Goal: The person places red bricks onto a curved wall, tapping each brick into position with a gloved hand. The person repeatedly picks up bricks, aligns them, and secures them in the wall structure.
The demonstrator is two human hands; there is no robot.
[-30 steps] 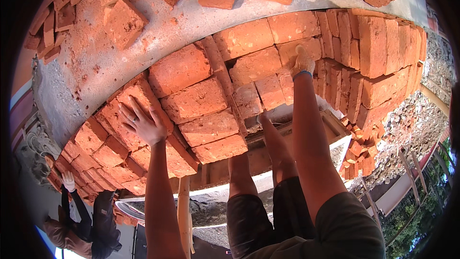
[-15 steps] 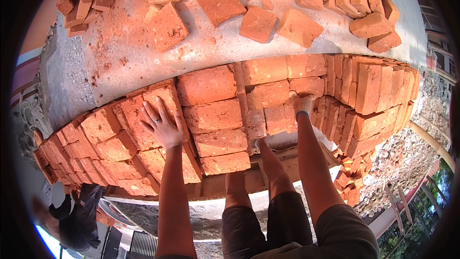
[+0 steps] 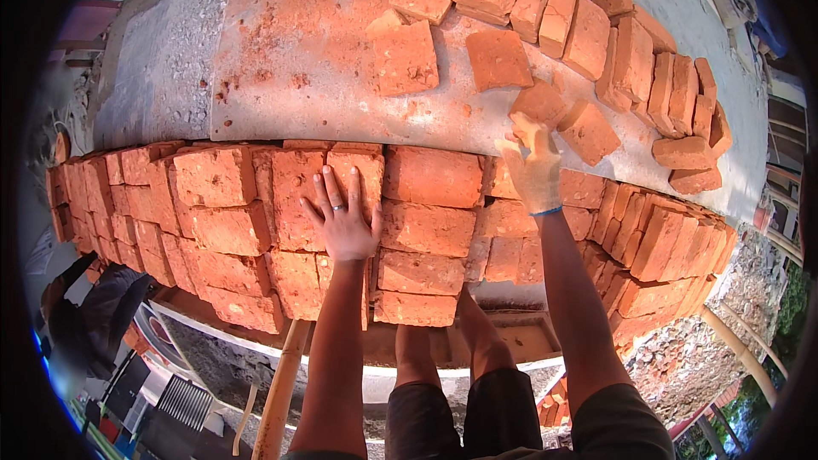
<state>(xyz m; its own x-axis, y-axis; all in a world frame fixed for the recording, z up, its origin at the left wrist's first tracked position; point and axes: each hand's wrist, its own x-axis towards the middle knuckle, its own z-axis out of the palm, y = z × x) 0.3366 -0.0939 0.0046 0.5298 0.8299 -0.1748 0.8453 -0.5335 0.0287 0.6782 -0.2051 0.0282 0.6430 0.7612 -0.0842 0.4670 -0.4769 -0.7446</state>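
Apparently empty, the half-curled grip of our right hand (image 3: 535, 170) hovers beside a loose brick (image 3: 542, 103) on the concrete (image 3: 285, 111), probably heavy, rigid and chippable, best taken across opposite edges, while our left hand (image 3: 348, 228) lies spread on stacked bricks (image 3: 432, 177).

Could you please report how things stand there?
Left hand spread flat on stacked clay bricks. Gloved right hand apparently empty, over their far edge. Loose bricks scattered on concrete slab beyond.
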